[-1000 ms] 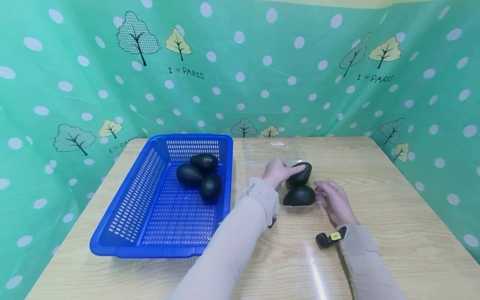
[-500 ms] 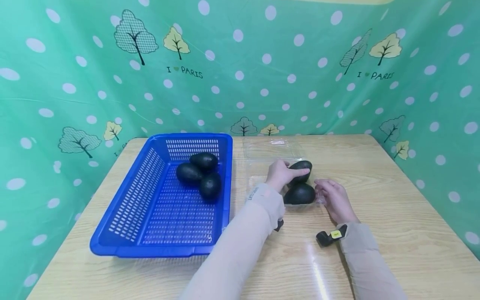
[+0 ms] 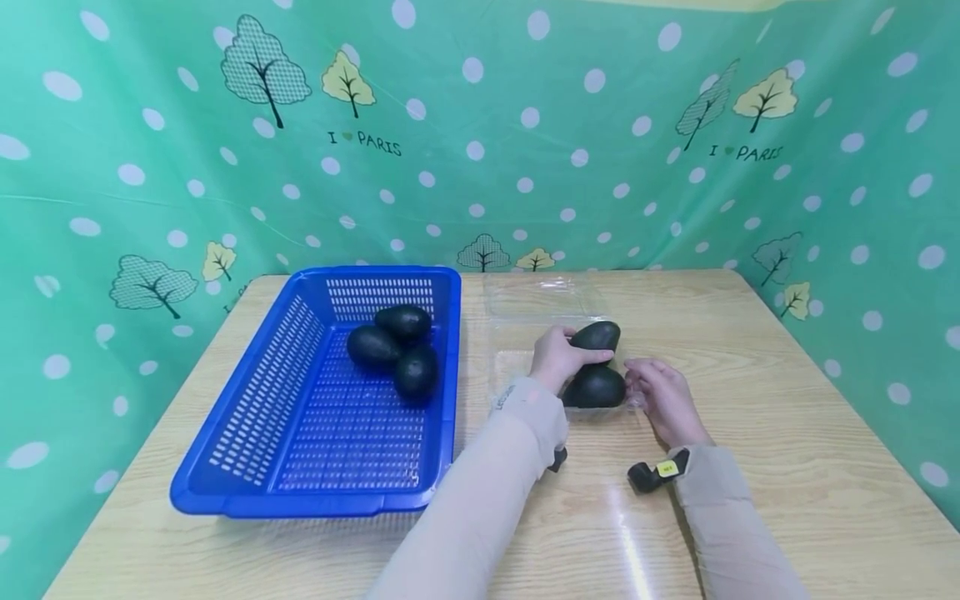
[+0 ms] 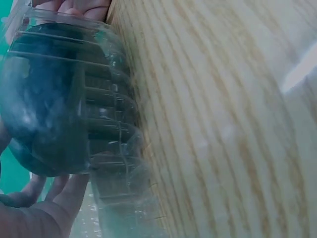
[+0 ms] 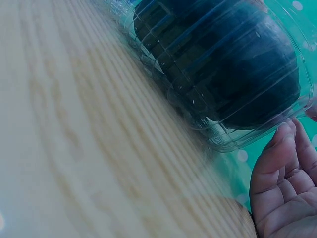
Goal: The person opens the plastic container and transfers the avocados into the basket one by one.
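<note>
Two dark avocados lie one behind the other at the right end of a clear plastic container [image 3: 513, 363]. The left hand [image 3: 557, 358] grips the rear avocado [image 3: 598, 335], thumb across its near side. In front of it rests the other avocado [image 3: 596, 387], seen through the ribbed clear wall in the left wrist view [image 4: 44, 99] and in the right wrist view [image 5: 223, 59]. With curled fingers the right hand [image 3: 667, 404] pinches the container's right edge; its fingertips touch the rim in the right wrist view.
A blue perforated basket [image 3: 225, 505] stands on the wooden table [image 3: 780, 400] at the left, holding three avocados [image 3: 416, 372] towards its back right. The container's clear lid [image 3: 540, 297] lies opened behind its base. A patterned green cloth hangs behind the table.
The left hand and the rear avocado have shifted slightly, and its thumb now lies lower on the fruit. The right hand keeps its place at the container's edge.
</note>
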The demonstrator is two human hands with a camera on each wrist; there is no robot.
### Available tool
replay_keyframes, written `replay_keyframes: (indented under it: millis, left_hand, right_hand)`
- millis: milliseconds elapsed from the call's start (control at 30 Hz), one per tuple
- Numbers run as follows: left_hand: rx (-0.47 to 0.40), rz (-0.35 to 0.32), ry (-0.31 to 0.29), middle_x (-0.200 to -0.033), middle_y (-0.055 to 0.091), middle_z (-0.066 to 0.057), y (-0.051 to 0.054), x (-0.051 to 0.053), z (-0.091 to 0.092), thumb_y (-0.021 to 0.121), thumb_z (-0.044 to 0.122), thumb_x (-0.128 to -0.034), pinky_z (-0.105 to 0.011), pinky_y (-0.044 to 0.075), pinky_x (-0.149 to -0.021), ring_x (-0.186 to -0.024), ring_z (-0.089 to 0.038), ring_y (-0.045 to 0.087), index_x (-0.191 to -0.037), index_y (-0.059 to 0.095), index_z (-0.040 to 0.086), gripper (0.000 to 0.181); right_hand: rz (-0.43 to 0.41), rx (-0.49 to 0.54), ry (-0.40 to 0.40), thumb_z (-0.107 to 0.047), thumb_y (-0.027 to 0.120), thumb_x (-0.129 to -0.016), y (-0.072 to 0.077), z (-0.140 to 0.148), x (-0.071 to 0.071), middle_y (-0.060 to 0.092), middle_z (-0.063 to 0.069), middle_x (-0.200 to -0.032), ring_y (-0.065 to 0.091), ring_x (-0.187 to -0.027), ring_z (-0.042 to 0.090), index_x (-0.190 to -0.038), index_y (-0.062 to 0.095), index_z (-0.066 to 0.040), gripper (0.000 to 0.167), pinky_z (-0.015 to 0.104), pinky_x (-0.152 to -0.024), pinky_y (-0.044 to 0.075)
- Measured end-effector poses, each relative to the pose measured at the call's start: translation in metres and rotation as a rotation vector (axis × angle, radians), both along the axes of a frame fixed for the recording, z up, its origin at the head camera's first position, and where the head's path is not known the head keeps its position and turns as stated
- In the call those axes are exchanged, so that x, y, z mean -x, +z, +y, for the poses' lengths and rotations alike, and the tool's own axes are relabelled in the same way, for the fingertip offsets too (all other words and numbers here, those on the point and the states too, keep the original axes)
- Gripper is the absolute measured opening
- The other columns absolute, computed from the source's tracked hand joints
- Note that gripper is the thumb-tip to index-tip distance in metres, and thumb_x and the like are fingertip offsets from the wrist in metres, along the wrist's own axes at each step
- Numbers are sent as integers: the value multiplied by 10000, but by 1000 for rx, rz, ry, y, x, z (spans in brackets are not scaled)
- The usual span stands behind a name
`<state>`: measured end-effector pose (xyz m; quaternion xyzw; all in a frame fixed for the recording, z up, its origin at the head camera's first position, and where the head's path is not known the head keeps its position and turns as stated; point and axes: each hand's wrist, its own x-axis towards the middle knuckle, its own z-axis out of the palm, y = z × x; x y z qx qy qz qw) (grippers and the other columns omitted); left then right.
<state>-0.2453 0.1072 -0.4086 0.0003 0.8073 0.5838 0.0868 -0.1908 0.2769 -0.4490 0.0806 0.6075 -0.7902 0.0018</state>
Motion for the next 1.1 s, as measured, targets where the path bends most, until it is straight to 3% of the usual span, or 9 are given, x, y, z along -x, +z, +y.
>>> replay_keyframes:
  millis: [700,900,1100]
  left_hand:
    - [-18,118,3,-1207,665,-59,-4,-4,1,846,386,-760,-343,524,-923,-1058,-192,642,-1274,620,142,612]
    - [-21,149,18,-1245,643,-67,3,-9,5,828,401,-772,-364,501,-957,-1109,-207,617,-1307,605,134,638]
    - [-51,126,33,-1303,619,-82,14,-13,9,818,410,-780,-380,477,-1011,-1181,-224,594,-1355,572,124,688]
  right_hand:
    - [-4,5,-9,-139,609,-978,1,-3,1,595,-68,-674,524,-574,47,-761,632,-136,218,157,-498,423]
    - [-1,7,-5,-134,599,-984,1,-2,0,599,-71,-673,528,-569,45,-772,634,-131,215,155,-494,425]
    - [6,16,3,-122,588,-989,3,0,0,611,-67,-676,541,-574,47,-777,646,-125,220,154,-497,438]
